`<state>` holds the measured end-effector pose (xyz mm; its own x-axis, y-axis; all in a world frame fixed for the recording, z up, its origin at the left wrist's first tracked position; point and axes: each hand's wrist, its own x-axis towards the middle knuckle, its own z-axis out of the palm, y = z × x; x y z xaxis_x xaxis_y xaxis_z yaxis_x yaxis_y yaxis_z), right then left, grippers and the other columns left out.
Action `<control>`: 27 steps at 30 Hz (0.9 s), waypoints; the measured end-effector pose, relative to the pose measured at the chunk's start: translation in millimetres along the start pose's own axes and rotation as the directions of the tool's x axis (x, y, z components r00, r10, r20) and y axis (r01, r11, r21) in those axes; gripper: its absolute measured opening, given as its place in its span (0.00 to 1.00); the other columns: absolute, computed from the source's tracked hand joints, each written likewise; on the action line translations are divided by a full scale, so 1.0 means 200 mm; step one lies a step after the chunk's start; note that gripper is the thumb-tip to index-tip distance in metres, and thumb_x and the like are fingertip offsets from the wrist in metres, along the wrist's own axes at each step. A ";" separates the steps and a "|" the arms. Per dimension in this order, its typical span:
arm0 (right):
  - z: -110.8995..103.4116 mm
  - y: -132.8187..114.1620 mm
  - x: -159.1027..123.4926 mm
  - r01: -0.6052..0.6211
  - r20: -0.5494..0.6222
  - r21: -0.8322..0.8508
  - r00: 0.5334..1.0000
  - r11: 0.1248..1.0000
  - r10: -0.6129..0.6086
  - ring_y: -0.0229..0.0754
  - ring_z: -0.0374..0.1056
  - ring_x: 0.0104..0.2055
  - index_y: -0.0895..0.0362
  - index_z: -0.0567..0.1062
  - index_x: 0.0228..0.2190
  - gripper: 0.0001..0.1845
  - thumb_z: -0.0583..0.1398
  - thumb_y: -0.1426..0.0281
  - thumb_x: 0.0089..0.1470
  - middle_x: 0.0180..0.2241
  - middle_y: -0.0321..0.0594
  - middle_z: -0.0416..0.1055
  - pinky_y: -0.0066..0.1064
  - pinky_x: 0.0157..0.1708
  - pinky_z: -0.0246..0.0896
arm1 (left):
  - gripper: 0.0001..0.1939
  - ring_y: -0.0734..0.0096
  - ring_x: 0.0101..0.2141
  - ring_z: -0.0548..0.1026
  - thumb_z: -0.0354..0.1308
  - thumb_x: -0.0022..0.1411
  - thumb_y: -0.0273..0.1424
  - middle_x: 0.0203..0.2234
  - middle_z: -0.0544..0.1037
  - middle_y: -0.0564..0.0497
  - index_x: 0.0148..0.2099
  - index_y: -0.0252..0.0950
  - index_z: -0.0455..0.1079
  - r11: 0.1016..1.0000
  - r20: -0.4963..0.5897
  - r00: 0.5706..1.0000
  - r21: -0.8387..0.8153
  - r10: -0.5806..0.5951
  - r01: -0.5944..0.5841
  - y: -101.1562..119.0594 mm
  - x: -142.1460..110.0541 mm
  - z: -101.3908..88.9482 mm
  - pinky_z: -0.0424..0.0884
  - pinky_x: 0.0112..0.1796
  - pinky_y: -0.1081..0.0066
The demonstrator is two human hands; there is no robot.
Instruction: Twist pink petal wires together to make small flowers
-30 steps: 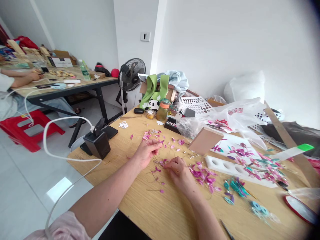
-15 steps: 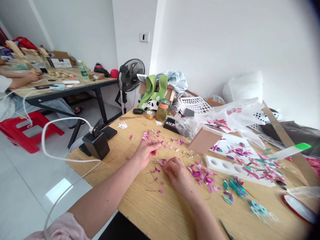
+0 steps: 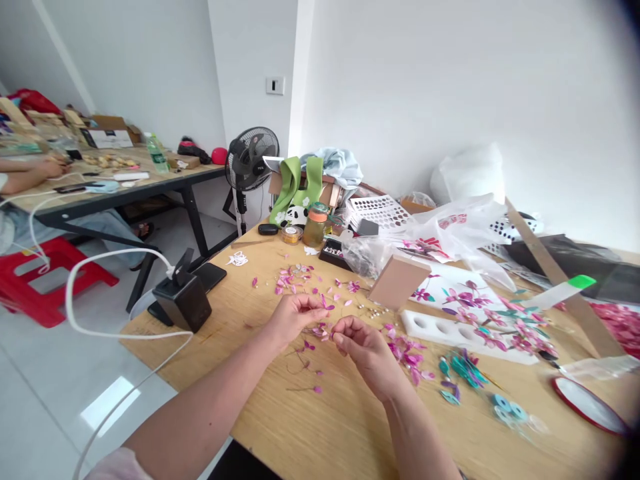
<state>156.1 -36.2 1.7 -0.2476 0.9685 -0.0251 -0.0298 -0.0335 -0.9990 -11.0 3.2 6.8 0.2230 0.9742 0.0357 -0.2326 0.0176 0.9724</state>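
Between the thumb and fingers of my left hand (image 3: 295, 320) is a small magenta petal (image 3: 327, 304). My right hand (image 3: 367, 353) sits just to its right, thumb and forefinger pinched together on something too small to make out. Below and between the hands lie pink petals on thin wires (image 3: 306, 347). A loose scatter of pink petals (image 3: 293, 277) spreads beyond my left hand. To the right of my right hand is a heap of magenta petal pieces (image 3: 407, 357). Small pearl beads (image 3: 375, 312) lie above that heap.
A white foam block with round hollows (image 3: 445, 331) holds flower sprays at the right, near teal pieces (image 3: 467, 370) and a red-rimmed roll (image 3: 590, 403). A brown block (image 3: 400, 281) stands behind. The black charger (image 3: 183, 300) trails a white cable. A co-worker's hands (image 3: 45, 168) are at the far table.
My right hand has turned and lifted, its pinch now showing beside the left hand's petal. My left hand stays closed on the petal. The whole view has shifted slightly.
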 end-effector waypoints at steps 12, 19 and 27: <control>0.03 -0.01 0.02 -0.015 -0.185 0.307 0.980 0.952 0.075 0.31 0.54 0.20 0.57 0.67 0.23 0.19 0.70 0.62 0.35 0.19 0.30 0.62 0.25 0.21 0.46 | 0.09 0.73 0.23 0.70 0.64 0.49 0.35 0.21 0.74 0.51 0.26 0.33 0.73 0.982 0.034 0.999 0.184 0.042 -0.048 0.00 -0.03 0.05 0.66 0.27 0.73; 0.04 0.01 0.03 0.009 -0.228 0.317 0.971 0.948 0.067 0.30 0.54 0.19 0.58 0.67 0.23 0.19 0.70 0.63 0.35 0.18 0.29 0.62 0.24 0.21 0.47 | 0.09 0.70 0.24 0.72 0.63 0.50 0.34 0.23 0.74 0.49 0.27 0.32 0.73 0.970 0.031 0.998 0.234 0.063 -0.068 -0.03 -0.03 0.05 0.69 0.28 0.71; 0.05 0.02 0.04 0.026 -0.275 0.339 0.959 0.941 0.072 0.30 0.55 0.19 0.58 0.68 0.22 0.19 0.71 0.63 0.34 0.18 0.29 0.62 0.24 0.20 0.47 | 0.07 0.72 0.25 0.71 0.62 0.50 0.32 0.22 0.75 0.50 0.26 0.32 0.72 0.930 0.038 0.986 0.328 0.162 -0.166 -0.02 -0.04 0.06 0.69 0.28 0.73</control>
<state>144.9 -31.9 -1.8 0.0271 0.9939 -0.1065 -0.3625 -0.0895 -0.9277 -0.1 -6.7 5.0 0.2182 0.9549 0.2016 0.0577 -0.2188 0.9741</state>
